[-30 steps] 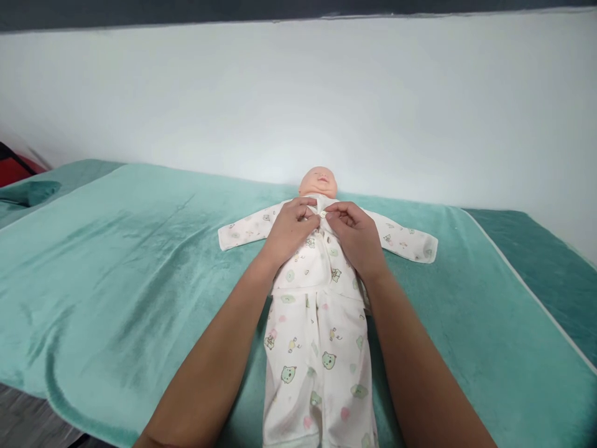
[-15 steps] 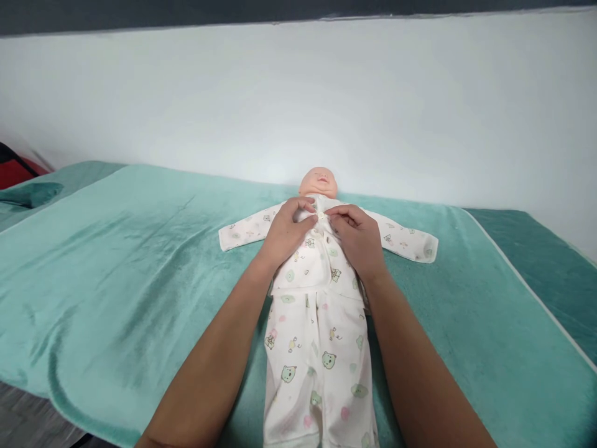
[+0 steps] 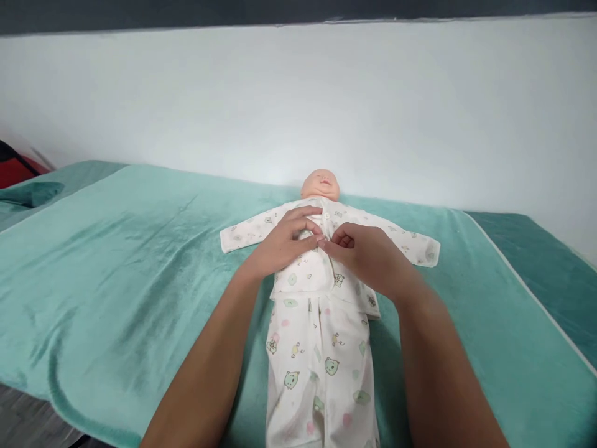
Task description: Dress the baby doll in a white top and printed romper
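A baby doll (image 3: 320, 184) lies on its back in a white printed baby shirt (image 3: 305, 281) and matching baby pants (image 3: 321, 367). A button (image 3: 326, 215) shows at the top of the shirt's front opening. Lower on the chest, my left hand (image 3: 289, 239) rests on the shirt, thumb and index finger closed on the front edge. My right hand (image 3: 366, 252) pinches the opposite edge, its thumb tip meeting the left fingers. Whatever button lies between the fingertips is mostly hidden.
A teal plush blanket (image 3: 116, 267) covers the table beneath the doll. Behind it rises a white wall (image 3: 298, 99). At the far left is a red and black item (image 3: 16, 168), partly cut off. Grey floor (image 3: 32, 417) shows at the lower left.
Both hands have moved down from the top button, near the neck, to the middle of the chest. The top button is now uncovered, and the right wrist has swung outward.
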The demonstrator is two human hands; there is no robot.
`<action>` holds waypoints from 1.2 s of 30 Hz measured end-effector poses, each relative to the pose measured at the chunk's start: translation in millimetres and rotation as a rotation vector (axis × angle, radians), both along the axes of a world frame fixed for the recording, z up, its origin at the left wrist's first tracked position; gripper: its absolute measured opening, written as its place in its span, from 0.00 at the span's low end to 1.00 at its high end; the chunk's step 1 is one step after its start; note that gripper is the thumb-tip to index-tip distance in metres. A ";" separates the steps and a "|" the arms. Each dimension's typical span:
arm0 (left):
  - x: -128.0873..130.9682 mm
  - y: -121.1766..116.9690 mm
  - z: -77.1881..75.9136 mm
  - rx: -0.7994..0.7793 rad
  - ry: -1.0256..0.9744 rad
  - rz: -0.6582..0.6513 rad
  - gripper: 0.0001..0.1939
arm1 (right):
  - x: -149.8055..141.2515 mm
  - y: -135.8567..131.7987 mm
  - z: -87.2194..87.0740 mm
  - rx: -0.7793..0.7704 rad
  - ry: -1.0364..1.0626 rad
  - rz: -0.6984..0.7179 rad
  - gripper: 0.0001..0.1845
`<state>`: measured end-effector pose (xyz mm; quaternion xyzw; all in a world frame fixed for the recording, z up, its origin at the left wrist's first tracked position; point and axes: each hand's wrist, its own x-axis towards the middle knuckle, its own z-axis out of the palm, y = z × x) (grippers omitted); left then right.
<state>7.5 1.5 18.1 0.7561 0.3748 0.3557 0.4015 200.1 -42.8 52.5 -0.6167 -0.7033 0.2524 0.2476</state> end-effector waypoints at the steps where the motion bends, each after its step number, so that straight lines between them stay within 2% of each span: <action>1: 0.3 0.4 -0.5 0.015 0.013 -0.002 0.06 | -1.8 1.1 -2.0 0.006 -0.005 -0.007 0.20; 7: 1.4 0.8 -1.9 0.064 0.077 -0.037 0.07 | 3.2 10.0 -12.1 -0.001 0.130 0.064 0.14; 13: 0.5 0.8 0.4 0.060 0.102 -0.052 0.08 | 12.3 13.7 -11.7 -0.139 0.392 0.117 0.11; 16: 1.3 -0.9 1.5 0.069 0.075 -0.061 0.08 | 13.7 14.8 -12.0 -0.165 0.518 0.133 0.12; 22: 4.8 -7.6 6.0 0.114 -0.017 -0.056 0.06 | 15.3 15.1 -14.4 -0.210 0.673 0.173 0.06; 30: 4.3 -5.6 5.6 0.071 0.022 -0.086 0.08 | 11.9 15.7 -17.1 -0.210 0.714 0.193 0.14; 36: 2.7 -2.8 2.3 0.034 0.041 -0.071 0.11 | 8.3 14.9 -15.2 -0.185 0.716 0.168 0.13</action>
